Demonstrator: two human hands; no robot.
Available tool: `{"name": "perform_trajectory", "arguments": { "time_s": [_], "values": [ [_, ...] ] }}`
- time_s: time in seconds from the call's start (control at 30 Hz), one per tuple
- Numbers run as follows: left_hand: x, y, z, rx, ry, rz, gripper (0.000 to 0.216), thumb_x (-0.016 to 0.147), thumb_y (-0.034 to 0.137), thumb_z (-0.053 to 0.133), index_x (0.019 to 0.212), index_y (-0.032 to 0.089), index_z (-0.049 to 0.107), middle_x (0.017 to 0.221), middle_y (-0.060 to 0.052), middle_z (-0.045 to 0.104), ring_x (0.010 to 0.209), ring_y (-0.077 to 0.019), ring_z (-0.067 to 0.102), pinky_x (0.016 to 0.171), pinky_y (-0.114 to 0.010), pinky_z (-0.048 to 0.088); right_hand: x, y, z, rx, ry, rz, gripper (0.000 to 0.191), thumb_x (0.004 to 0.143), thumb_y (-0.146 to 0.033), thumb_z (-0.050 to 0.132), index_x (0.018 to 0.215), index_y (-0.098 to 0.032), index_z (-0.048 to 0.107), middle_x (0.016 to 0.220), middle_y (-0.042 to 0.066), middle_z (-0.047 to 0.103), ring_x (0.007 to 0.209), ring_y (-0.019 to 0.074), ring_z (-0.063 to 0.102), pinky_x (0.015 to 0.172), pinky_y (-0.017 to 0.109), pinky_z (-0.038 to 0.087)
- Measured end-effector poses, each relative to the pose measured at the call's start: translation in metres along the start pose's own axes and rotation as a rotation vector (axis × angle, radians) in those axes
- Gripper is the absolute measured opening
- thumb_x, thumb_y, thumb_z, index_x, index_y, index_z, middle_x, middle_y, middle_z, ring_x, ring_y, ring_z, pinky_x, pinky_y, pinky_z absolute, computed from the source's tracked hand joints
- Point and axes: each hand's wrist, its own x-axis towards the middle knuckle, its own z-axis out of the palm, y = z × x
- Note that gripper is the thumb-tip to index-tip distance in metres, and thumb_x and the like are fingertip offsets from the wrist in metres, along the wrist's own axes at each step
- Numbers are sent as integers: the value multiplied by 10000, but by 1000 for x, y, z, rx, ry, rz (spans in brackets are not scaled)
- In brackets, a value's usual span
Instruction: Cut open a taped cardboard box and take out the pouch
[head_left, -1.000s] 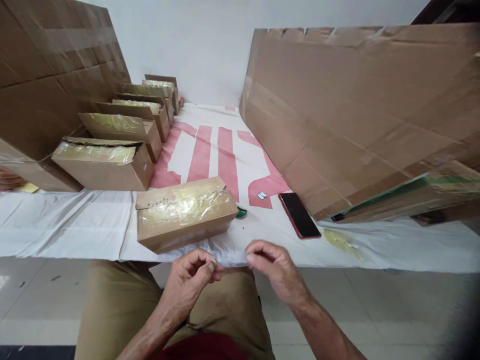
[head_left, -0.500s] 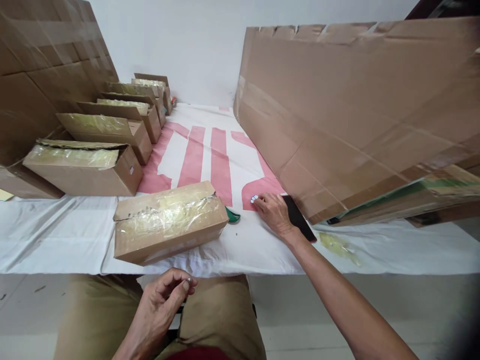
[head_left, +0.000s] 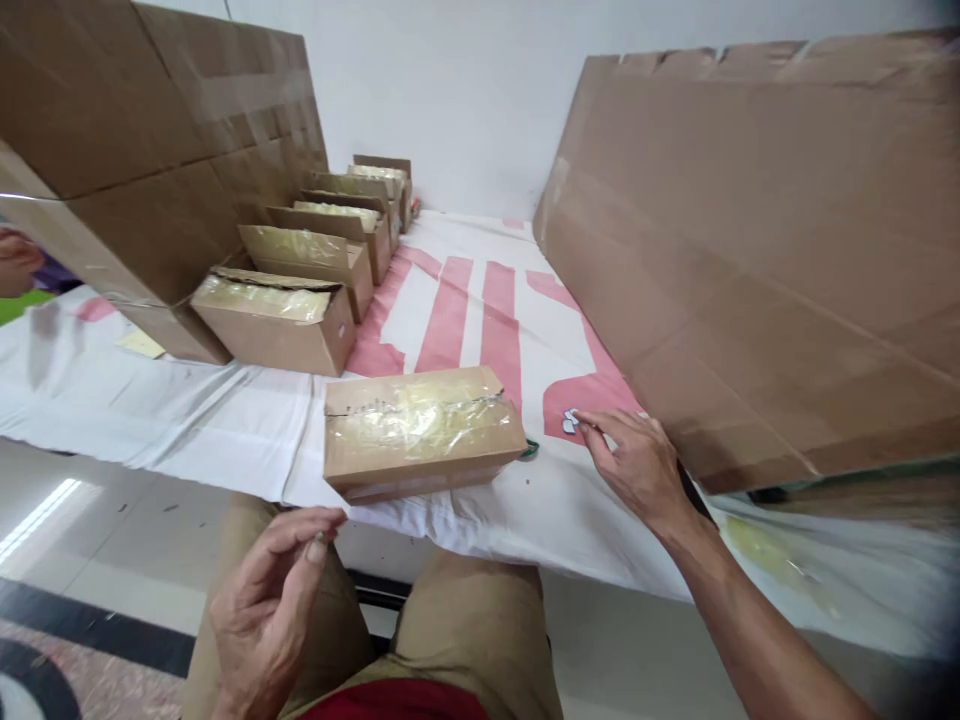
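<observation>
My right hand is over the table, its thumb and index finger pinched at small white pieces with dark outlines. These lie on a pink patch of the cloth, and one seems to be at the fingertips. Below the table's front edge, in front of my lap, my left hand holds its thumb against its fingers. Something tiny and pale shows at that thumb tip, too small to name. Between the hands a taped cardboard box lies near the edge. A green item pokes out behind its right end.
Several open cardboard boxes stand in a row at left, beside a tall cardboard partition. Another big cardboard panel rises at right. A black flat object is partly hidden by my right wrist. Another person's hand shows at far left.
The view has turned left, so things appear further right. My right hand stays at the white pieces, which show in a different arrangement. My left hand has moved left, away from the box, still pinched.
</observation>
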Motion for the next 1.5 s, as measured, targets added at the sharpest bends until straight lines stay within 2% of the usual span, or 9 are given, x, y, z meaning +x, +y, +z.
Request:
{"name": "perform_trajectory", "arguments": {
  "time_s": [0.1, 0.2, 0.3, 0.43, 0.53, 0.73, 0.93, 1.23, 1.5],
  "values": [
    [16, -9, 1, -5, 37, -21, 391, 878, 381, 721, 1237, 236, 667, 1356, -110, 661, 1211, -276, 651, 1049, -436, 537, -6, -40, 2, 351, 31, -10, 277, 957, -321, 557, 1140, -199, 724, 1093, 89, 779, 938, 243, 717, 837, 370, 522],
    [32, -15, 13, -83, -111, -137, 674, 875, 457, 708, 1478, 261, 483, 1562, -136, 500, 1344, -316, 572, 1100, -487, 495, -14, -86, 7, 563, -66, 27, 344, 938, -357, 570, 1233, -206, 663, 1102, 80, 764, 893, 229, 713, 770, 342, 564],
    [49, -14, 19, -114, -180, -127, 666, 884, 518, 672, 1460, 230, 506, 1516, -129, 551, 1345, -324, 564, 1103, -477, 482, -31, -128, 9, 576, -64, 122, 315, 943, -340, 561, 1217, -205, 641, 1084, 89, 751, 912, 236, 707, 755, 337, 579],
    [70, -12, 4, -37, -47, -112, 604, 874, 601, 636, 1309, 183, 617, 1284, -115, 697, 1207, -325, 635, 992, -434, 528, -64, -158, 6, 521, -36, 15, 456, 940, -276, 572, 1389, -199, 543, 1291, 134, 690, 1098, 264, 686, 869, 371, 577],
    [82, -16, -8, -24, -36, -121, 591, 858, 606, 656, 1264, 176, 633, 1230, -106, 713, 1172, -318, 645, 993, -429, 511, -69, -146, 7, 497, -14, -88, 366, 970, -260, 548, 1332, -233, 598, 1241, 96, 721, 1109, 251, 685, 926, 373, 552],
    [107, -30, -7, -93, -53, -62, 671, 783, 528, 762, 1350, 211, 593, 1414, -119, 626, 1341, -346, 553, 1098, -463, 454, -9, -87, 45, 132, -168, 70, 299, 945, -278, 546, 1210, -195, 657, 1215, 121, 728, 1098, 291, 664, 917, 413, 510],
    [128, -44, 5, -261, -145, -6, 626, 830, 502, 693, 1378, 214, 602, 1474, -107, 598, 1426, -342, 489, 1205, -478, 356, 23, -71, 77, 38, -188, 108, 290, 876, -179, 521, 1108, -133, 687, 1050, 190, 741, 962, 340, 647, 868, 473, 481],
    [95, -40, 29, -360, -2, -96, 557, 849, 442, 616, 1352, 206, 656, 1385, -71, 678, 1341, -340, 567, 1164, -469, 408, -33, -133, 39, 1144, 2, 610, 529, 927, -591, 605, 1335, -256, 634, 1293, 84, 704, 1163, 264, 645, 917, 355, 535],
    [98, -27, 54, -278, -83, -39, 571, 918, 460, 564, 1414, 178, 594, 1464, -103, 619, 1399, -319, 522, 1196, -461, 381, -8, -131, 55, 1286, 157, 698, 604, 801, -595, 743, 1276, -229, 668, 1282, 102, 718, 1168, 283, 659, 906, 371, 557]
  ]
}}
